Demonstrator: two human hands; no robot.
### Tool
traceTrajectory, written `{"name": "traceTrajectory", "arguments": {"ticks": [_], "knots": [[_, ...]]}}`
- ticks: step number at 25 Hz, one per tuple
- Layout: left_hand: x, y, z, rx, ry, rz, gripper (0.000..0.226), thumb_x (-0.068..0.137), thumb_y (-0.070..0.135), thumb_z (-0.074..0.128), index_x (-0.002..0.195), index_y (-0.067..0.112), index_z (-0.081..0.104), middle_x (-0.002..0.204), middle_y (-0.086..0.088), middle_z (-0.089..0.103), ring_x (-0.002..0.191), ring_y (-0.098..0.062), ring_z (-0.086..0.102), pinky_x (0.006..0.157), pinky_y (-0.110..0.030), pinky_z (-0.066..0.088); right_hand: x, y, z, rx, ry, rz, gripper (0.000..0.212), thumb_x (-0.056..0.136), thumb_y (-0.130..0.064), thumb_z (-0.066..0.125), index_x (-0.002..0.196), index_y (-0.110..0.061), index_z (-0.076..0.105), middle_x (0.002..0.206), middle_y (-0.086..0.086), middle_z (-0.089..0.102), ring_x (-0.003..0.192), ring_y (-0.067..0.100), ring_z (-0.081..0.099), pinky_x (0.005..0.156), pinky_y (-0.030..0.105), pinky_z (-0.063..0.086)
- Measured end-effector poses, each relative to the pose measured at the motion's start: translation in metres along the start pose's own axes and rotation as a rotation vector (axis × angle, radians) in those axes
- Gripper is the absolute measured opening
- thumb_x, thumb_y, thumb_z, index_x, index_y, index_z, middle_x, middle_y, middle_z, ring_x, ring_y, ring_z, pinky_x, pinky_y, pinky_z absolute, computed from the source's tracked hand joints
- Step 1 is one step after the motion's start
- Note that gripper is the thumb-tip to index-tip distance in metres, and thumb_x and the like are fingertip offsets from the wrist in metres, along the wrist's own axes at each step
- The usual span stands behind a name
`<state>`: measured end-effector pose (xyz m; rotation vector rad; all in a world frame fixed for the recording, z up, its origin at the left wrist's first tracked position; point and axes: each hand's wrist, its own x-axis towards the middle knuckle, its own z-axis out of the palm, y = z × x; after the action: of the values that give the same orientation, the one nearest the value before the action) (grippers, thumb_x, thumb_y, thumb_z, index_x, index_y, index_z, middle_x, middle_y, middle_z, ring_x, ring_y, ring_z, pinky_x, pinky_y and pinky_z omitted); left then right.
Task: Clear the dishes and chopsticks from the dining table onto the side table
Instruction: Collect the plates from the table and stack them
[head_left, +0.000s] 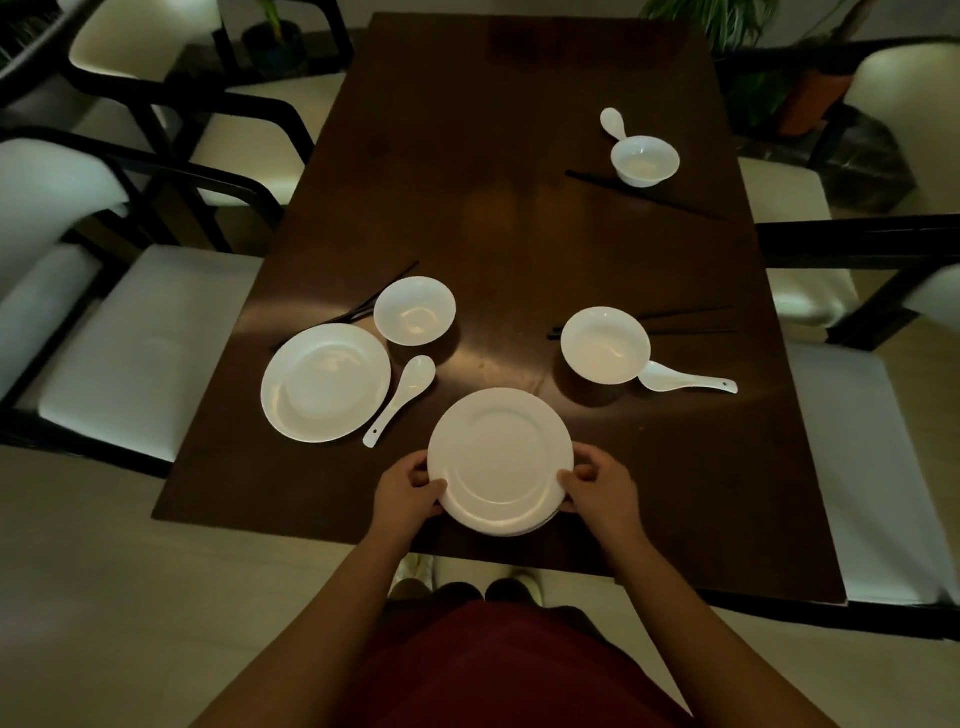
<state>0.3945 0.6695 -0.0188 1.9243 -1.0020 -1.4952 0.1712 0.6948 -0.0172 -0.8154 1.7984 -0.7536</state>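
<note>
Both hands grasp a white dinner plate (500, 460) at the near edge of the dark wooden dining table (519, 234): the left hand (408, 493) curls round its rim at about eight o'clock, the right hand (602, 491) at about four o'clock, thumbs on top and fingers tucked beneath. A second rim seems to show under the plate's near edge, so this may be a small stack, which would explain the two-handed, level hold; glazed ceramic is smooth and slippery, and opposed grips on the rim keep it from tilting. The plate looks lifted or just about to leave the table, though the height cannot be told. At ten o'clock from it lies a second round plate (325, 383), with a small bowl (414, 310) just beyond, black chopsticks (363, 306) partly hidden behind the two, and a white ceramic soup spoon (402, 397) beside the plate. At one o'clock sits another bowl (605, 345) with a soup spoon (685, 382) touching its side and chopsticks (675, 319) behind it. Far off at one o'clock is a third bowl (644, 161) with spoon (613, 123) and chopsticks (644, 195). The table top is polished and reflective. The side table is not in view, so most of the clearing seems still ahead.
</note>
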Motion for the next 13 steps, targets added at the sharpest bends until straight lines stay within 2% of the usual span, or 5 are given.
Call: {"name": "traceTrajectory", "arguments": {"ticks": [3,5,7,10,13], "knots": [[0.002,-0.002,0.001,0.026,0.026,0.011,0.043,0.082,-0.003,0.061,0.123,0.008,0.054,0.105,-0.014,0.063,0.097,-0.027,0.06,0.076,-0.042,0.057,0.002,-0.002,-0.003,-0.333,0.084,-0.146,0.031,0.081,-0.016,0.066,0.112,-0.015,0.064,0.089,0.008,0.062,0.075,0.022,0.062,0.073,0.036,0.056],[0.002,-0.003,0.0,0.025,0.032,0.008,0.043,0.082,-0.002,0.062,0.123,0.009,0.054,0.103,-0.012,0.062,0.097,-0.026,0.06,0.074,-0.038,0.057,0.004,-0.003,0.0,-0.412,0.121,-0.194,0.031,0.079,-0.017,0.067,0.111,-0.016,0.065,0.095,0.007,0.06,0.08,0.017,0.057,0.074,0.027,0.048],[0.001,-0.002,0.0,0.027,0.033,0.003,0.042,0.082,-0.001,0.063,0.122,0.01,0.054,0.104,-0.012,0.063,0.097,-0.025,0.06,0.07,-0.034,0.056,0.006,-0.004,0.002,-0.394,0.122,-0.185,0.039,0.079,-0.017,0.068,0.117,-0.017,0.061,0.105,0.007,0.061,0.09,0.017,0.057,0.079,0.026,0.046],[-0.001,-0.003,0.0,0.104,0.065,0.029,0.043,0.08,0.002,0.065,0.122,0.009,0.055,0.103,-0.01,0.064,0.096,-0.024,0.062,0.07,-0.033,0.057,0.01,-0.002,0.006,-0.239,0.046,-0.019,0.053,0.08,-0.017,0.068,0.13,-0.014,0.049,0.114,0.009,0.063,0.103,0.024,0.059,0.092,0.04,0.05],[-0.003,-0.004,-0.004,0.175,0.096,0.074,0.045,0.079,0.005,0.067,0.122,0.007,0.057,0.106,-0.013,0.068,0.092,-0.022,0.065,0.081,-0.042,0.057,0.016,0.002,0.01,-0.133,0.036,0.076,0.042,0.079,-0.011,0.066,0.121,-0.011,0.057,0.112,0.013,0.065,0.101,0.027,0.061,0.089,0.048,0.052]]}}
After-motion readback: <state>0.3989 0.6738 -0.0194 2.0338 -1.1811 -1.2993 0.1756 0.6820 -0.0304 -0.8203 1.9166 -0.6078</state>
